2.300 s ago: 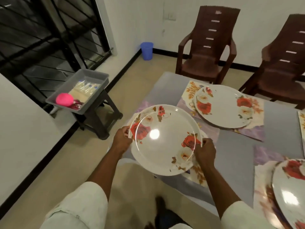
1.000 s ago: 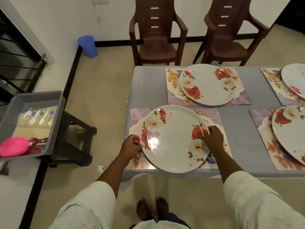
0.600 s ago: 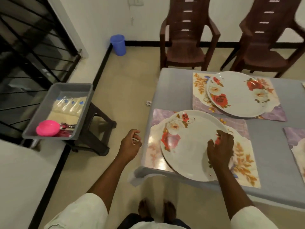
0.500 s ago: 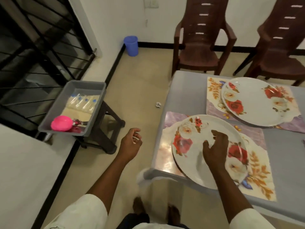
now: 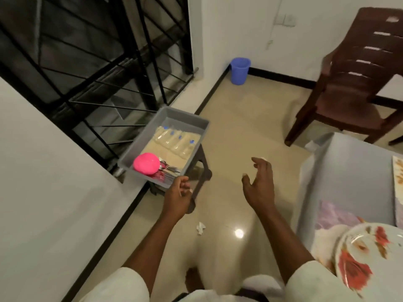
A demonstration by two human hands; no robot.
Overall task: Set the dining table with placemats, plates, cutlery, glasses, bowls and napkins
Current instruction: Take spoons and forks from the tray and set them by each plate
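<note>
Person stands between a grey tray (image 5: 165,118) on a dark stool (image 5: 201,171) and the tabletop (image 5: 349,171), facing the tray. Left hand (image 5: 177,196) is out in front, close to the tray's near corner, fingers loosely curled, nothing in it, not touching the tray. Right hand (image 5: 259,184) is raised over the floor (image 5: 239,131) between stool and tabletop, fingers spread and slack, wide, empty. Both forearms bare, pale short sleeves at the bottom edge. In the tray: an upturned pink bowl (image 5: 146,163) at the near end, cutlery (image 5: 169,170) lying just beside and partly under it, and a row of clear packets with blue spots (image 5: 176,141) on a pale sheet toward the far end; what the packets contain cannot be made out. Tabletop is covered in grey cloth. At its near corner lies a flowered placemat (image 5: 333,219) with a white plate with red flowers (image 5: 368,258) resting on it, blurred. Edge of a second placemat (image 5: 398,171) shows at the right border. A brown chair (image 5: 353,83) stands beyond the tabletop, a blue bin (image 5: 239,70) against the far wall, and a scrap of crumpled paper (image 5: 200,227) on the floor near the person's feet. Black railing (image 5: 98,62) fills the upper left.
</note>
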